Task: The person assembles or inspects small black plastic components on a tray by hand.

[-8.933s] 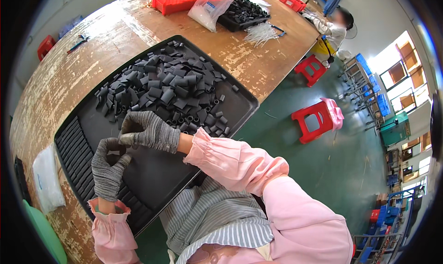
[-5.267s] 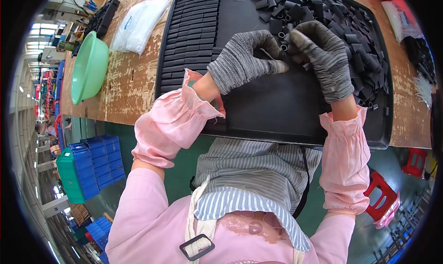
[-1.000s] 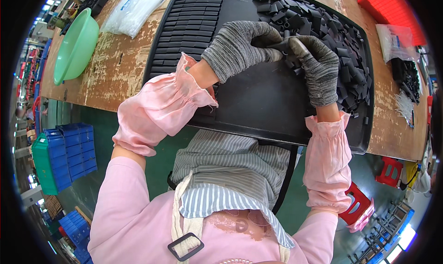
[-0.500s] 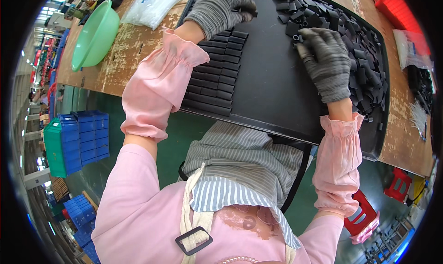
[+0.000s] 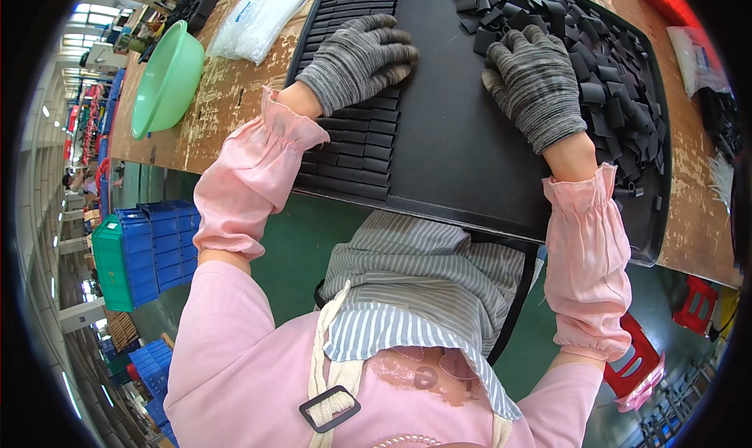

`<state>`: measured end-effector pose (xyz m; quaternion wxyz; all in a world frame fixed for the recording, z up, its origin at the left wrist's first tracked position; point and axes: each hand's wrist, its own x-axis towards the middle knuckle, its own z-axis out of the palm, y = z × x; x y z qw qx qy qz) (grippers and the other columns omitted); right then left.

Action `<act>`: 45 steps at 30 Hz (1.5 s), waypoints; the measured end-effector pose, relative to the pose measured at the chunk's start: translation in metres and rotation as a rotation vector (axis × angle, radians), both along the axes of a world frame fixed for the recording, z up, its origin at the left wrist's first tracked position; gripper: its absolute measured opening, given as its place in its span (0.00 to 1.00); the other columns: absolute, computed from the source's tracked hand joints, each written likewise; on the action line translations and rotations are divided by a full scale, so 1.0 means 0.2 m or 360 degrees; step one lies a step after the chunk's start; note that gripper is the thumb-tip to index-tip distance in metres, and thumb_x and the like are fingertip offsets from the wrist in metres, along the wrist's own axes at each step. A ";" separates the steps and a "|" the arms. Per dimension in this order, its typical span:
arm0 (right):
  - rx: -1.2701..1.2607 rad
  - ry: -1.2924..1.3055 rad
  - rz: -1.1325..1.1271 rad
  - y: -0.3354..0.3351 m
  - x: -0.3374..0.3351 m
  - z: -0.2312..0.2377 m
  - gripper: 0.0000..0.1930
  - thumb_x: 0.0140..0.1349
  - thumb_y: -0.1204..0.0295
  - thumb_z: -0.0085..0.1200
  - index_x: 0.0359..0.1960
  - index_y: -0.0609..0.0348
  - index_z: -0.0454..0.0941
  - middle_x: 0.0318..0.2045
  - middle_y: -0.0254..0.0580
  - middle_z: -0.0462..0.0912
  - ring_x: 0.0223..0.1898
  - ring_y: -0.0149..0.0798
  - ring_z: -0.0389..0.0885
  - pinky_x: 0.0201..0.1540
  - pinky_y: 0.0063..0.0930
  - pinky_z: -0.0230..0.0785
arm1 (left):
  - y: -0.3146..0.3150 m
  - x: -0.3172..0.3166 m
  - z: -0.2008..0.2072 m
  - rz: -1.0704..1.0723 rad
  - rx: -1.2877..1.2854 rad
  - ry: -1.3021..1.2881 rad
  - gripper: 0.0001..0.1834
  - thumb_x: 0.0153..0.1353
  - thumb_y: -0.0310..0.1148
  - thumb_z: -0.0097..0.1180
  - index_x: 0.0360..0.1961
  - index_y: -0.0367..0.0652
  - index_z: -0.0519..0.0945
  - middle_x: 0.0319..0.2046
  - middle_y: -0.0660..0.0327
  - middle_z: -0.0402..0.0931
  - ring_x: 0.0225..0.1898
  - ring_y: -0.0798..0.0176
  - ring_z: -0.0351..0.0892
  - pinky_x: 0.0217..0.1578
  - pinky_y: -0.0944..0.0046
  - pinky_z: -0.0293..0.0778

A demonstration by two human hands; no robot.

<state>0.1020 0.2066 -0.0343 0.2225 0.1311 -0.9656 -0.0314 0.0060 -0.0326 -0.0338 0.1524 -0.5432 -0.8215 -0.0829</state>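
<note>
at the far left of the frame stand stacked blue crates (image 5: 153,248) on the green floor, and above them, in the upper left, a green plastic basin (image 5: 166,78) rests on the worn wooden workbench (image 5: 211,111). just right of the basin lies a clear plastic bag (image 5: 262,16).

the big black tray (image 5: 462,162) fills the upper middle. along its left side sit neat rows of small black rectangular pieces (image 5: 352,146), laid edge to edge. the left hand (image 5: 356,56), in a grey knit glove, lies flat on top of these rows — fingers spread a little and stretched out, palm down, pressing on the pieces rather than closed around any of them. whether anything is under the palm cannot be told.

the middle of the tray is bare black surface. further right, the right hand (image 5: 536,84), also in a grey glove, rests palm down at the edge of the loose heap of black pieces (image 5: 611,80) that fills the tray's upper right. its fingers curl slightly into the heap and touch the pieces; whether they pinch one cannot be told.

at the lower right, a red stool (image 5: 638,362) stands on the floor.
</note>
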 end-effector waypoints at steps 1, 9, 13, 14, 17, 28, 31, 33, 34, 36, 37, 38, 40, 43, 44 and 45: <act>-0.0001 0.0001 -0.0004 0.00 0.00 -0.01 0.13 0.52 0.65 0.53 0.38 0.54 0.77 0.39 0.41 0.77 0.47 0.43 0.71 0.51 0.38 0.62 | 0.00 0.02 0.01 0.0059 -0.0114 -0.0007 0.15 0.53 0.38 0.58 0.43 0.49 0.79 0.46 0.61 0.74 0.54 0.53 0.67 0.54 0.57 0.65; -0.0227 0.0157 0.0050 0.04 -0.02 0.02 0.08 0.50 0.67 0.55 0.32 0.53 0.76 0.31 0.39 0.79 0.37 0.42 0.76 0.44 0.37 0.65 | 0.20 0.00 0.04 0.0104 -0.0067 -0.0096 0.16 0.51 0.41 0.59 0.41 0.49 0.79 0.46 0.61 0.74 0.53 0.56 0.68 0.50 0.59 0.69; -0.1094 0.0532 0.0031 0.15 0.01 0.08 0.08 0.52 0.70 0.58 0.35 0.55 0.78 0.28 0.40 0.80 0.34 0.41 0.79 0.39 0.31 0.70 | 0.46 -0.04 0.01 0.0230 0.0021 -0.0329 0.16 0.53 0.42 0.58 0.40 0.48 0.78 0.38 0.60 0.77 0.42 0.57 0.76 0.42 0.62 0.73; -0.1318 0.0540 0.0036 0.16 0.03 0.09 0.09 0.53 0.70 0.57 0.37 0.55 0.78 0.29 0.40 0.80 0.34 0.40 0.79 0.41 0.30 0.70 | 0.50 -0.06 0.00 0.0372 -0.0005 -0.0601 0.16 0.53 0.42 0.58 0.40 0.47 0.78 0.35 0.59 0.78 0.38 0.56 0.78 0.40 0.62 0.74; -0.0987 0.0652 0.0039 0.18 0.03 0.09 0.09 0.55 0.71 0.56 0.38 0.56 0.78 0.33 0.40 0.81 0.35 0.37 0.79 0.41 0.27 0.70 | 0.53 -0.13 -0.09 0.0246 0.0236 -0.0748 0.14 0.50 0.34 0.63 0.38 0.42 0.77 0.29 0.60 0.78 0.32 0.63 0.78 0.37 0.66 0.74; -0.2518 -0.0262 0.0528 0.08 0.05 0.03 0.09 0.57 0.71 0.56 0.38 0.57 0.78 0.29 0.32 0.80 0.30 0.27 0.78 0.32 0.22 0.71 | 0.39 0.19 0.10 0.0406 0.0926 -0.1683 0.07 0.52 0.28 0.62 0.28 0.38 0.76 0.24 0.64 0.76 0.24 0.73 0.75 0.25 0.74 0.73; -0.2723 -0.0563 0.0526 0.05 0.06 0.04 0.10 0.60 0.72 0.53 0.42 0.61 0.77 0.33 0.33 0.80 0.34 0.23 0.78 0.34 0.16 0.73 | 0.37 0.21 0.06 0.0125 0.1168 -0.1793 0.04 0.55 0.23 0.56 0.27 0.36 0.74 0.23 0.66 0.74 0.27 0.72 0.78 0.21 0.78 0.73; -0.2908 -0.0709 0.0541 0.04 0.06 0.03 0.11 0.60 0.71 0.53 0.42 0.62 0.77 0.33 0.35 0.80 0.33 0.25 0.79 0.34 0.16 0.74 | 0.37 0.21 0.05 0.0206 0.1056 -0.1624 0.04 0.55 0.23 0.56 0.26 0.36 0.73 0.22 0.66 0.73 0.26 0.72 0.78 0.22 0.78 0.72; -0.2893 -0.0719 0.0527 0.03 0.06 0.03 0.11 0.60 0.71 0.53 0.42 0.62 0.77 0.33 0.35 0.80 0.33 0.25 0.79 0.34 0.16 0.74 | 0.37 0.21 0.04 0.0286 0.0922 -0.1460 0.05 0.55 0.23 0.56 0.26 0.36 0.72 0.22 0.67 0.72 0.26 0.72 0.78 0.22 0.77 0.72; -0.2863 -0.0750 0.0426 0.03 0.06 0.03 0.11 0.60 0.71 0.53 0.43 0.62 0.76 0.33 0.35 0.80 0.33 0.25 0.79 0.35 0.16 0.74 | 0.35 0.19 0.01 0.0264 0.0901 -0.1436 0.05 0.53 0.23 0.59 0.27 0.37 0.73 0.22 0.69 0.70 0.27 0.75 0.76 0.25 0.76 0.72; -0.2850 -0.0763 0.0411 0.02 0.06 0.03 0.11 0.60 0.71 0.53 0.43 0.62 0.76 0.33 0.35 0.80 0.33 0.25 0.79 0.35 0.16 0.74 | 0.34 0.19 0.01 0.0215 0.0864 -0.1401 0.07 0.51 0.24 0.61 0.29 0.37 0.74 0.22 0.69 0.71 0.28 0.76 0.74 0.27 0.75 0.73; -0.2820 -0.0759 0.0372 0.02 0.07 0.04 0.11 0.60 0.71 0.53 0.43 0.62 0.76 0.33 0.35 0.80 0.33 0.25 0.79 0.35 0.16 0.74 | 0.33 0.19 0.01 0.0167 0.0828 -0.1364 0.09 0.50 0.24 0.63 0.31 0.37 0.75 0.23 0.70 0.71 0.29 0.77 0.73 0.30 0.75 0.73; -0.2774 -0.0772 0.0330 0.01 0.07 0.05 0.11 0.60 0.71 0.53 0.43 0.62 0.76 0.33 0.35 0.80 0.33 0.25 0.79 0.36 0.17 0.74 | 0.33 0.19 0.01 0.0152 0.0878 -0.1386 0.11 0.48 0.26 0.65 0.31 0.38 0.75 0.24 0.69 0.72 0.29 0.78 0.72 0.32 0.75 0.73; -0.2790 -0.0804 0.0295 0.01 0.08 0.06 0.10 0.60 0.72 0.52 0.42 0.62 0.77 0.33 0.35 0.80 0.33 0.25 0.78 0.36 0.16 0.73 | 0.33 0.19 0.02 0.0091 0.0924 -0.1261 0.13 0.47 0.28 0.67 0.32 0.39 0.75 0.26 0.67 0.74 0.30 0.78 0.71 0.34 0.74 0.73; -0.2826 -0.0823 0.0283 0.01 0.07 0.07 0.10 0.60 0.72 0.52 0.42 0.62 0.77 0.33 0.35 0.80 0.32 0.25 0.78 0.36 0.16 0.73 | 0.33 0.19 0.02 0.0041 0.0914 -0.1119 0.14 0.46 0.29 0.67 0.32 0.39 0.75 0.27 0.66 0.75 0.30 0.77 0.72 0.35 0.74 0.74; -0.2862 -0.0840 0.0271 0.01 0.07 0.07 0.10 0.60 0.72 0.52 0.42 0.61 0.77 0.32 0.34 0.80 0.32 0.25 0.78 0.36 0.17 0.73 | 0.32 0.19 0.00 0.0069 0.0949 -0.1216 0.15 0.46 0.30 0.68 0.33 0.40 0.75 0.29 0.64 0.77 0.31 0.76 0.74 0.35 0.73 0.74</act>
